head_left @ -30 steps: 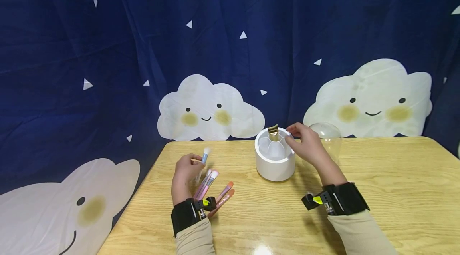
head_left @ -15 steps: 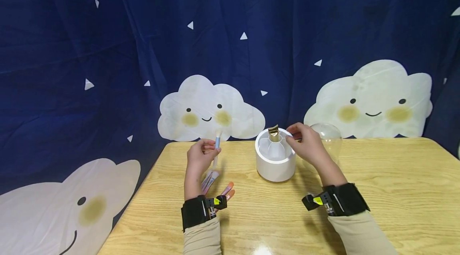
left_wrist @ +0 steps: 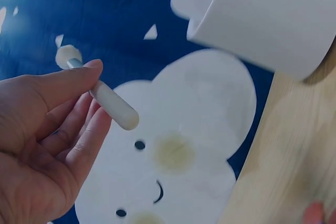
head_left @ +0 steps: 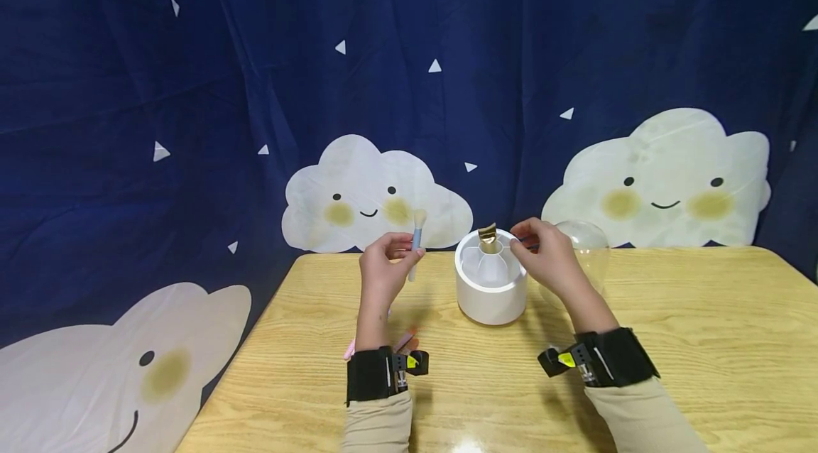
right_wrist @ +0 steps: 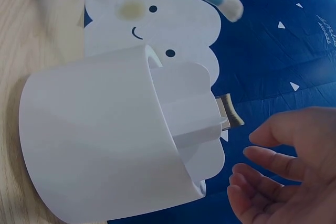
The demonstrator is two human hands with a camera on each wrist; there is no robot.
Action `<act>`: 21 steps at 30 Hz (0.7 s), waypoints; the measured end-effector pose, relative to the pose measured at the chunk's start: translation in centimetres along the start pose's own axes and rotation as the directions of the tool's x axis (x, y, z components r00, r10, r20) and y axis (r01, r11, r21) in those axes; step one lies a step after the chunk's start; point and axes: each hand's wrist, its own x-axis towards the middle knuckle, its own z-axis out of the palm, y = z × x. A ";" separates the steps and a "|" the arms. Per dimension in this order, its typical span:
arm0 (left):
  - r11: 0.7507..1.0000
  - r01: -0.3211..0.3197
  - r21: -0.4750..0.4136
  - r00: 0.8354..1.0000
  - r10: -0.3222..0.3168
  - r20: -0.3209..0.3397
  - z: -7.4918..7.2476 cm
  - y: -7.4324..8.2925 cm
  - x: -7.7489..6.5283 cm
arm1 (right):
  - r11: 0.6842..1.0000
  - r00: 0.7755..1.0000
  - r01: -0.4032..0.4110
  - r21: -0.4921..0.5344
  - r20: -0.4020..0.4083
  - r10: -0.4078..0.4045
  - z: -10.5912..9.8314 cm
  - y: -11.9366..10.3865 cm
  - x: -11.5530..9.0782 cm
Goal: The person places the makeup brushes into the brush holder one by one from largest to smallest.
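My left hand (head_left: 383, 272) pinches a makeup brush (head_left: 417, 234) between thumb and fingers, above the table and left of the holder. The brush has pale bristles, a blue collar and a white handle (left_wrist: 116, 108); its bristles point up. A round white brush holder (head_left: 491, 302) with divided compartments stands upright on the table, a shiny gold piece (head_left: 488, 238) rising from its centre. My right hand (head_left: 548, 258) is at the holder's right rim. In the right wrist view its relaxed fingers (right_wrist: 270, 162) appear apart from the holder.
A clear dome (head_left: 594, 254) stands behind my right hand. An orange-tipped brush (head_left: 405, 339) and a pink brush handle (head_left: 349, 349) lie on the wooden table (head_left: 696, 339), partly hidden by my left forearm. A dark blue cloud-print curtain (head_left: 383, 27) hangs behind the table.
My left hand has lifted the makeup brush and carried it right, closer to the holder, and the brush stands more upright. My right hand and the holder have stayed put.
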 end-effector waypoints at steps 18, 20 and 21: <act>0.980 -0.168 -0.104 0.986 0.170 0.004 7.0 2.9 -1.6 | 0.981 0.996 0.079 0.177 0.031 -0.085 0.6 -0.5 0.2; 0.975 -0.190 -0.116 0.982 0.191 -0.006 7.4 3.0 -1.7 | 0.971 0.994 0.076 0.225 0.061 -0.092 0.8 -0.7 0.2; 0.973 -0.198 -0.118 0.980 0.198 -0.011 7.6 3.1 -1.7 | 0.966 0.993 0.074 0.248 0.072 -0.095 0.8 -0.8 0.2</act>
